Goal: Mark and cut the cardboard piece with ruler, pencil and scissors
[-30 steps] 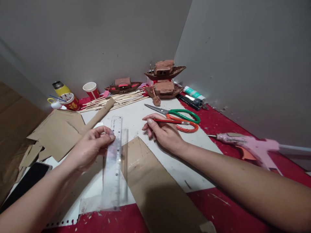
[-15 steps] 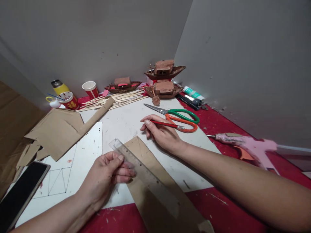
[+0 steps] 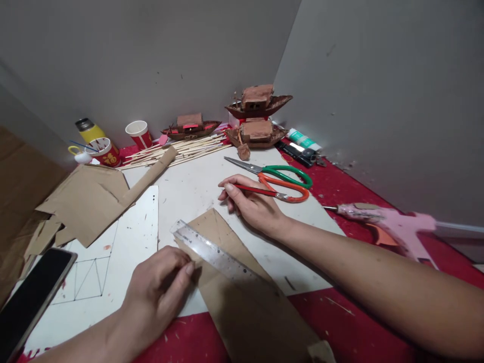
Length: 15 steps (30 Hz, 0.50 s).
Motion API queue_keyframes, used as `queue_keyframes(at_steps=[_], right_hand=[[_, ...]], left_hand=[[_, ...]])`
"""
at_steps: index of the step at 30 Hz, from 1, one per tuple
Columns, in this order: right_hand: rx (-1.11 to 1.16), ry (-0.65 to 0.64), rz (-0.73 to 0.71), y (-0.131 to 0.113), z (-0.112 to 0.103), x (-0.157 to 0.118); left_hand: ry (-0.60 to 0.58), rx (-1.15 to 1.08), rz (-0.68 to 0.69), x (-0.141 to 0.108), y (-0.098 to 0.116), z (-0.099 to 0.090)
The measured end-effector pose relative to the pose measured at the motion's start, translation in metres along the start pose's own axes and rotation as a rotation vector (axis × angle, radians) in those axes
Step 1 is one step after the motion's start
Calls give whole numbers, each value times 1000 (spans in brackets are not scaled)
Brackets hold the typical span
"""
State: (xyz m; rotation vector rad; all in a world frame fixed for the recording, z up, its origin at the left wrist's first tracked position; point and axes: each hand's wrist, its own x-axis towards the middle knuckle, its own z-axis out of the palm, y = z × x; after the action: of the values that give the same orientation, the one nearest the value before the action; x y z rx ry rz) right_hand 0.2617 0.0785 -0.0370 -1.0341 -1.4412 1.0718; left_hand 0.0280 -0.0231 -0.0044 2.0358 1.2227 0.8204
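My right hand (image 3: 254, 204) is closed around a red pencil (image 3: 257, 190), its back end by the orange handle of the scissors (image 3: 285, 179). A long strip of brown cardboard (image 3: 227, 297) lies in front of me, with faint pencil lines near its far end. Across it rests a clear ruler (image 3: 215, 254), slanting toward the lower right and free of both hands. My left hand (image 3: 161, 290) is closed at the strip's left edge, thumb and index finger pinching the cardboard there. Its other fingers are curled out of sight.
Cut cardboard (image 3: 91, 196), a phone (image 3: 36, 297) and a drawn white sheet (image 3: 132, 252) lie left. Wooden sticks (image 3: 181, 151), paper cups (image 3: 138, 135) and model boats (image 3: 260, 133) stand behind. A pink glue gun (image 3: 393, 227) lies right.
My left hand has let go of the ruler and drawn back to the cardboard's left edge. The ruler now lies on the cardboard. My right hand keeps the pencil, nearly still.
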Motion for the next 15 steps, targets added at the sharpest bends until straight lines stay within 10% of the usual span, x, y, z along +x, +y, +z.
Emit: queue_keyframes(at_steps=[4, 15], right_hand=[[-22, -1, 1, 0, 0, 0], [-64, -13, 4, 1, -1, 0]], left_hand=[[-64, 520, 424, 0, -10, -2], [-333, 707, 347, 5, -12, 2]])
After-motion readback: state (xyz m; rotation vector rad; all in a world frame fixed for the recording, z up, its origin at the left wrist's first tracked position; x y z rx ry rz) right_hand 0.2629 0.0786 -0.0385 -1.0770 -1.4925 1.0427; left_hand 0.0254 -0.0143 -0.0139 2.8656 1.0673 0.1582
